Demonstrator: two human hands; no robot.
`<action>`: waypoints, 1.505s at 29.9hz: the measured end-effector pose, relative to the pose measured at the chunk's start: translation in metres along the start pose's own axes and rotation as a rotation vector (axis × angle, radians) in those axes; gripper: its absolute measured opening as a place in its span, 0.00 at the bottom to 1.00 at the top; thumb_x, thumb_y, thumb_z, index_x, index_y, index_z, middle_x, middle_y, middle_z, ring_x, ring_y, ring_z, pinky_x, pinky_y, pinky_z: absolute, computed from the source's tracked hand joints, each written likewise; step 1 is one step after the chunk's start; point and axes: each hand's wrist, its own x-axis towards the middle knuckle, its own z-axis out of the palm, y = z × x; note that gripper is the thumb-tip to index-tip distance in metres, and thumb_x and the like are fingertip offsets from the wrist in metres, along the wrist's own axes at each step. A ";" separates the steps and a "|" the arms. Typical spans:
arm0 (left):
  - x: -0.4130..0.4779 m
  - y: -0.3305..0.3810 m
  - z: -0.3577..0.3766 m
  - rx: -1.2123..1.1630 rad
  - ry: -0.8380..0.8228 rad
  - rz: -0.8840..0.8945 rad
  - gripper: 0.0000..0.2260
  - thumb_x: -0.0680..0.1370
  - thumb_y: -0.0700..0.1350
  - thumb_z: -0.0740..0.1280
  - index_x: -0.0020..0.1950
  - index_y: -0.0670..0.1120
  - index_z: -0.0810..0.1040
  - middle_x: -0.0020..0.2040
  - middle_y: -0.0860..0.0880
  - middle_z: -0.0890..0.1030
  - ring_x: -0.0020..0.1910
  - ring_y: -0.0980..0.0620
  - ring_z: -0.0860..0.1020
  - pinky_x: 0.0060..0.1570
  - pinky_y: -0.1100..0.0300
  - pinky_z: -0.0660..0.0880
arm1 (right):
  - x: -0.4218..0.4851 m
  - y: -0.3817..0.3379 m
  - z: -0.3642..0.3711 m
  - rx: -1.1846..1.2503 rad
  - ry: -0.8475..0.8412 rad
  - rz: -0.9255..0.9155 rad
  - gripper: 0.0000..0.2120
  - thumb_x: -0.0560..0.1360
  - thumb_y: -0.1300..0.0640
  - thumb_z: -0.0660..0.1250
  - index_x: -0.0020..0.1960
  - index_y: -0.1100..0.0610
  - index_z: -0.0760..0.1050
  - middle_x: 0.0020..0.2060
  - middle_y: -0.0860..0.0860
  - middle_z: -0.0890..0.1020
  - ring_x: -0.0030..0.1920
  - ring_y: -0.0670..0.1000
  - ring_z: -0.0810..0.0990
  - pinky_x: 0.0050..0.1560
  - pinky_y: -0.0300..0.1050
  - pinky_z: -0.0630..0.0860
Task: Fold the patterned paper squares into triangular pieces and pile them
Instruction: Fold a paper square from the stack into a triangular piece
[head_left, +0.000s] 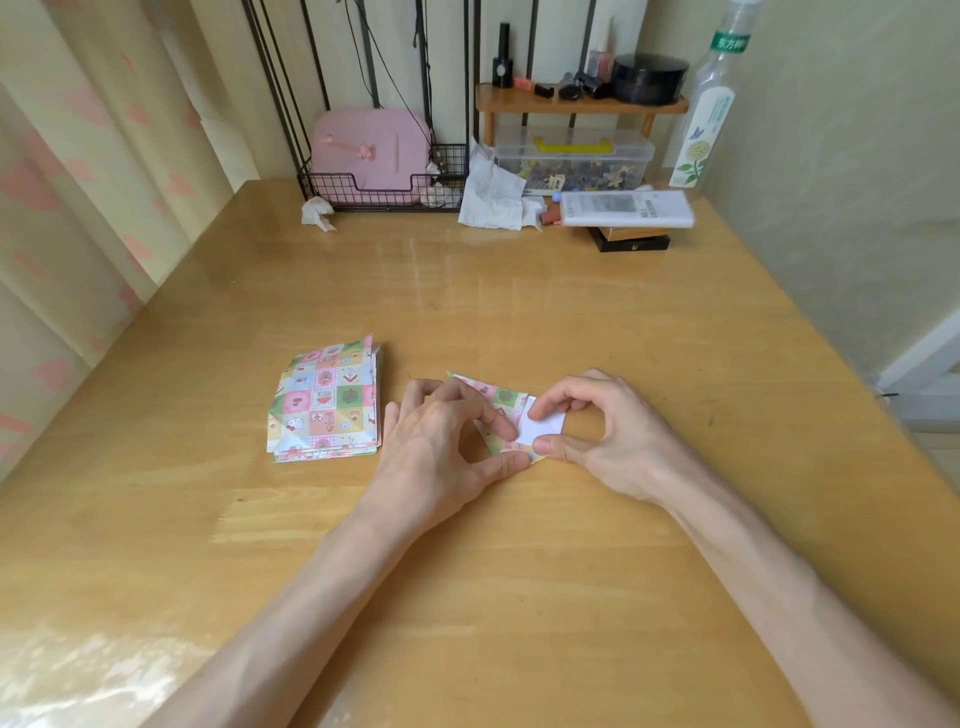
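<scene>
Head view: my left grip (441, 441) pinches the half-folded paper (503, 399) down on the table (519, 312), and my right grip (608, 431) pinches its white flap (545, 426). The paper looks thin, light and easily creased, so corners are best. The stack (324, 405) lies just left. My fingers hide the fold line.

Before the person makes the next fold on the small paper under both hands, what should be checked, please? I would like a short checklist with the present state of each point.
1. Paper piece rests on the table: ok.
2. Left hand holds the piece down: ok.
3. Right hand pinches the white flap: ok.
4. Flap edge lined up with the patterned edge: cannot tell, the fingers cover it.
5. Stack of squares out of the way: ok, it lies apart, left of the hands.
</scene>
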 end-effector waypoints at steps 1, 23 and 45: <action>0.000 0.000 0.000 0.001 -0.003 0.001 0.14 0.68 0.68 0.74 0.48 0.63 0.81 0.54 0.66 0.74 0.61 0.58 0.64 0.54 0.55 0.63 | 0.001 0.000 0.000 -0.015 0.002 -0.003 0.11 0.70 0.52 0.80 0.47 0.41 0.81 0.48 0.40 0.77 0.58 0.44 0.72 0.67 0.49 0.68; -0.002 0.000 -0.018 -0.017 -0.173 -0.005 0.14 0.71 0.62 0.75 0.55 0.67 0.80 0.63 0.67 0.70 0.66 0.58 0.61 0.61 0.54 0.60 | -0.002 -0.006 -0.003 -0.057 -0.087 0.022 0.14 0.67 0.40 0.79 0.51 0.37 0.81 0.54 0.37 0.73 0.61 0.38 0.65 0.71 0.46 0.60; -0.001 0.000 -0.020 -0.024 -0.198 -0.007 0.15 0.70 0.64 0.75 0.56 0.68 0.80 0.63 0.68 0.70 0.67 0.57 0.61 0.66 0.50 0.62 | -0.002 -0.014 0.004 -0.165 -0.085 0.076 0.18 0.67 0.40 0.78 0.55 0.36 0.78 0.55 0.37 0.69 0.61 0.42 0.62 0.59 0.41 0.56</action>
